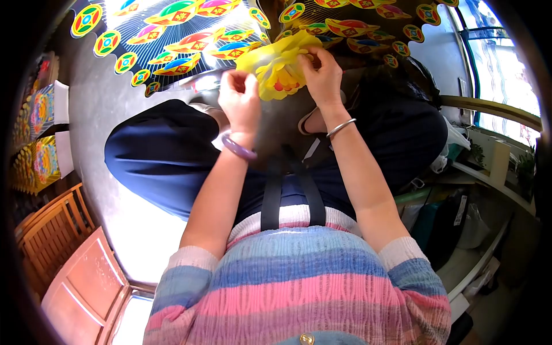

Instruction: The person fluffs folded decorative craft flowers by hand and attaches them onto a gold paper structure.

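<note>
A yellow paper-like flower (275, 70) with layered petals and a reddish part near its lower middle is at the top centre. My right hand (324, 79), with a silver bangle at the wrist, pinches its right side between thumb and fingers. My left hand (238, 102), wearing a purple bangle, is curled just left of the flower, thumb against the fingers. Whatever lies in that pinch is too small or hidden to make out. Behind the flower spreads a shiny dark decorated sheet (190, 43) with colourful ingot and coin patterns and a scalloped edge.
Patterned boxes (43, 155) stand on the left, above a slatted wooden chair (54, 227) and a reddish wooden panel (86, 282). My knees, in dark trousers (155, 149), are spread apart over the grey floor. Shelves with bags (474, 227) are at the right, below a bright window (506, 75).
</note>
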Motion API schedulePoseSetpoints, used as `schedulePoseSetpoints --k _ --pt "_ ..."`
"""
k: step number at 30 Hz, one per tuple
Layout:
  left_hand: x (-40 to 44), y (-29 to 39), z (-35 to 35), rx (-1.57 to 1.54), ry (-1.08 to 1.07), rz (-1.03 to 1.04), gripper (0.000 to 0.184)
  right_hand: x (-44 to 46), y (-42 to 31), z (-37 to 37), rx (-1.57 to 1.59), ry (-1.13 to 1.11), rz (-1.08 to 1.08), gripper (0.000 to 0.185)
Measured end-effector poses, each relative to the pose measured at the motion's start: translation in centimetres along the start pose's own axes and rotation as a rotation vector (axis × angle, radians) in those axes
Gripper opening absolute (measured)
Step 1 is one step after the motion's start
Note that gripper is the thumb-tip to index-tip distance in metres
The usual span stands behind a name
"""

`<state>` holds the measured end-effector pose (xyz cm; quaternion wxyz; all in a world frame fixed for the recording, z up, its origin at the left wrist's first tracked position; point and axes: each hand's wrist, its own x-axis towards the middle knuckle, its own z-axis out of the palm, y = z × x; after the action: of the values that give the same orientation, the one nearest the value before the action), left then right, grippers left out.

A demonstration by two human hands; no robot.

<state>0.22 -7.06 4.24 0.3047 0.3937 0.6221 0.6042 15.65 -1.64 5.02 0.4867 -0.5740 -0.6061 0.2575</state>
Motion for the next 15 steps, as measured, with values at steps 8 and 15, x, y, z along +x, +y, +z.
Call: schedulePoseSetpoints --k 8,15 --pt "0.7 -0.2 1.2 -0.389 -0.285 -0.597 0.052 -1.6 2.0 -0.5 -0.079 -0.032 0.032 0.035" --pt "2.4 -1.4 1.1 -0.483 -0.273 -0.621 0.040 -1.0 2.9 -0.2 0.493 -0.096 0.339 0.039"
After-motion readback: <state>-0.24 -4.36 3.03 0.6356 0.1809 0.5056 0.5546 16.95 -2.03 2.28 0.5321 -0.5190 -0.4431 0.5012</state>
